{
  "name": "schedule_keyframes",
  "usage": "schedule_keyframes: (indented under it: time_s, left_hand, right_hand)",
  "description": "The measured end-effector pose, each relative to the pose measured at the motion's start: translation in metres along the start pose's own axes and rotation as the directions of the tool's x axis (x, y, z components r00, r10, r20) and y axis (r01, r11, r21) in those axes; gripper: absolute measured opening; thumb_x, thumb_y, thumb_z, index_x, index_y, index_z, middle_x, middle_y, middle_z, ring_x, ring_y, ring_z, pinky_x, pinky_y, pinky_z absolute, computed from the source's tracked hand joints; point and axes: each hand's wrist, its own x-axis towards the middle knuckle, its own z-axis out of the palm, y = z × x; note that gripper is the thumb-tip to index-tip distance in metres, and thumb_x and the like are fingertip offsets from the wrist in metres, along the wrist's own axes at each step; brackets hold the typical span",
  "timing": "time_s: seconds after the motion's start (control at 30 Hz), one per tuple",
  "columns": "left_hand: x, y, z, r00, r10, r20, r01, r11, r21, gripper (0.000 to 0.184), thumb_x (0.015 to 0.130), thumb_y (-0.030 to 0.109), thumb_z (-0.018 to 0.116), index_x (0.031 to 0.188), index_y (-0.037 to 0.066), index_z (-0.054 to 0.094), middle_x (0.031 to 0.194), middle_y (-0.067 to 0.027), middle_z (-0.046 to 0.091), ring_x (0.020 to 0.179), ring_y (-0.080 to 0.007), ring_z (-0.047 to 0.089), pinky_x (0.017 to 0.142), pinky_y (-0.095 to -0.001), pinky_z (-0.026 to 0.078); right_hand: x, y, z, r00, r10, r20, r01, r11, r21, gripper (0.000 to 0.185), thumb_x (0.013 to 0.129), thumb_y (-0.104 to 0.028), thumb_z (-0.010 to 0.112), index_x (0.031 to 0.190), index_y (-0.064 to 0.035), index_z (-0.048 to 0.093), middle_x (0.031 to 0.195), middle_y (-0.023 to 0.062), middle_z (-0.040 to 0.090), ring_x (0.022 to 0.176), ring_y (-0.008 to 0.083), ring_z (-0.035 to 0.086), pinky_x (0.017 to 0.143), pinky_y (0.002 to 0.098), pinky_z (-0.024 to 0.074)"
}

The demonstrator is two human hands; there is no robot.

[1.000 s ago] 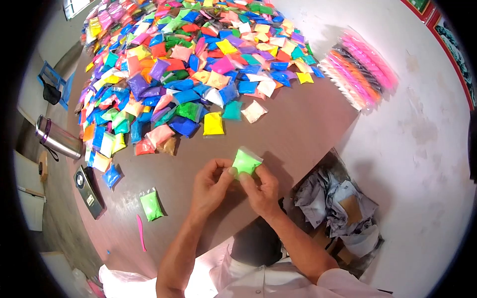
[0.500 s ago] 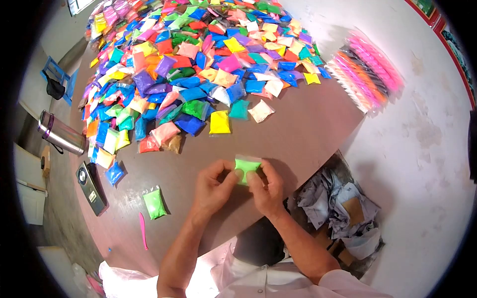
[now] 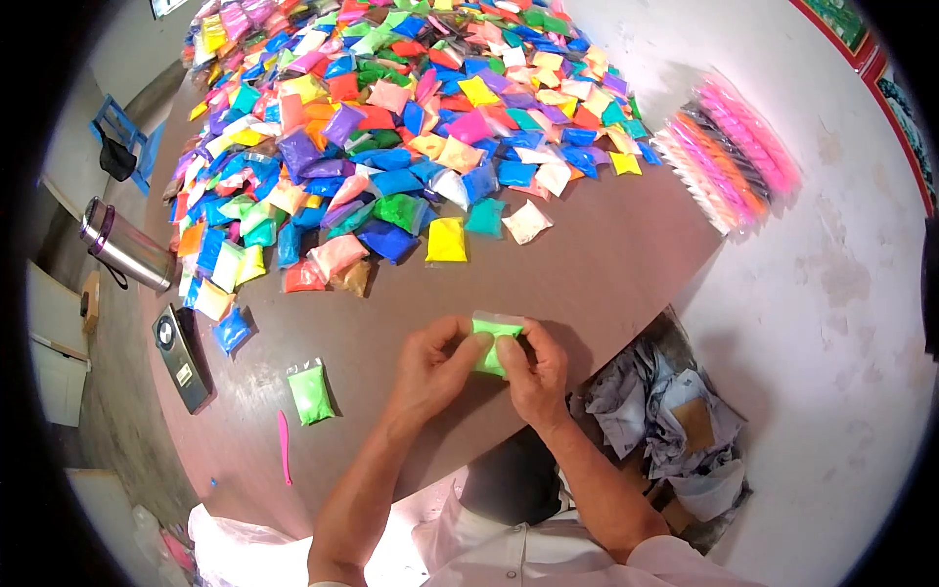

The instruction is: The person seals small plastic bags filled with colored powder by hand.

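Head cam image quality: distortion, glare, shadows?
Head view: black rounded border, strong fisheye look; head view: washed-out white patch beside the shirt; head view: shadow on the table beside the right hand, another on the wall.

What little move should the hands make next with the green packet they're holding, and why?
Perhaps press both thumbs gently into the green packet, since the left hand and right hand hold it from opposite sides, thumbs lying against its face.

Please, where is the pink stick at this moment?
In the head view, the pink stick lies on the table at lower left, just left of and below the unheld green packet.
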Motion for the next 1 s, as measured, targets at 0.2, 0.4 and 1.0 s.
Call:
schedule_keyframes:
  time_s: [0.2, 0.4, 1.0]
  left_hand:
    - [0.0, -0.004, 0.002, 0.999, 0.05, 0.008, -0.05, 0.992, 0.117, 0.017, 0.103, 0.016, 0.072, 0.105, -0.001, 0.074, 0.088, 0.001, 0.07, 0.08, -0.0054, 0.061, 0.07, -0.0246, 0.05]
    - [0.001, -0.001, 0.003, 1.0, 0.026, 0.012, -0.027, 0.994, 0.105, 0.019, 0.106, 0.018, 0.071, 0.109, 0.0, 0.074, 0.089, 0.002, 0.07, 0.079, -0.0047, 0.06, 0.068, -0.0238, 0.049]
    - [-0.002, 0.011, 0.006, 0.992, 0.095, -0.079, -0.088, 0.992, 0.087, 0.023, 0.106, 0.022, 0.07, 0.101, -0.001, 0.073, 0.081, 0.0025, 0.067, 0.073, -0.0055, 0.057, 0.063, -0.0256, 0.047]
  right_hand:
    - [0.001, 0.0, 0.0, 0.997, -0.039, -0.062, 0.037, 0.999, -0.033, 0.025, 0.104, -0.021, 0.069, 0.115, 0.0008, 0.07, 0.094, 0.0043, 0.07, 0.086, 0.0107, 0.063, 0.078, 0.0306, 0.0531]
    - [0.0, 0.005, -0.002, 0.994, -0.098, -0.041, 0.094, 0.992, -0.088, 0.021, 0.106, -0.02, 0.067, 0.112, 0.0003, 0.073, 0.09, -0.003, 0.067, 0.081, 0.0053, 0.057, 0.071, 0.025, 0.0477]
    - [0.0, 0.002, 0.0, 0.99, -0.136, -0.027, 0.13, 0.98, -0.15, 0.022, 0.105, -0.017, 0.069, 0.116, 0.0013, 0.074, 0.103, 0.0055, 0.073, 0.094, 0.012, 0.065, 0.085, 0.0278, 0.0514]
